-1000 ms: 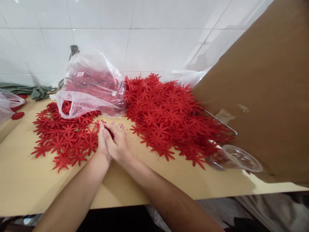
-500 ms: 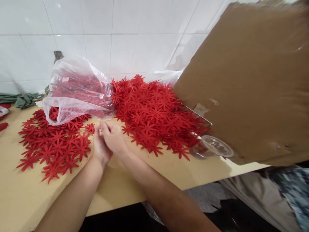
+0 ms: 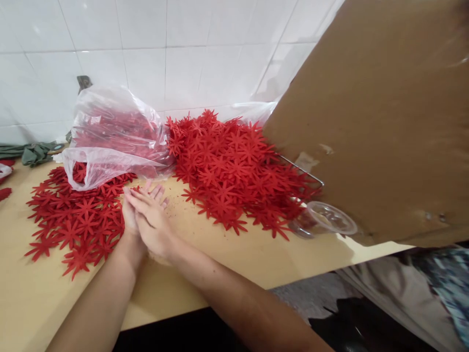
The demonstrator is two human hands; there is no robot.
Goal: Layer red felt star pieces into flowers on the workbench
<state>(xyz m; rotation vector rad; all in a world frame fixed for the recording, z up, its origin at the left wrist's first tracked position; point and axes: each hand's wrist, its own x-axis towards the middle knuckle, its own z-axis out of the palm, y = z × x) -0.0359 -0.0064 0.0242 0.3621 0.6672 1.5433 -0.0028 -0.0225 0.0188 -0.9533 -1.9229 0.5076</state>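
Observation:
My right hand (image 3: 154, 222) lies flat over my left hand (image 3: 127, 215), palm against palm, fingers straight and pointing away from me, just above the tan table (image 3: 238, 254). Whatever may be pressed between the palms is hidden. Immediately left of the hands, red felt flowers (image 3: 80, 220) are spread flat on the table. A thick heap of the same red flowers (image 3: 227, 166) rises to the right of the hands, a short gap away.
A clear plastic bag (image 3: 113, 137) with more red flowers sits behind the hands against the white tiled wall. A big brown cardboard sheet (image 3: 384, 122) leans over the right side. A clear plastic cup (image 3: 326, 220) lies beneath it. Green cloth (image 3: 32, 151) is at far left.
My hands were cupped around a bit of red felt; now they lie flat against each other with fingers extended, slightly further left. The camera also shifted right.

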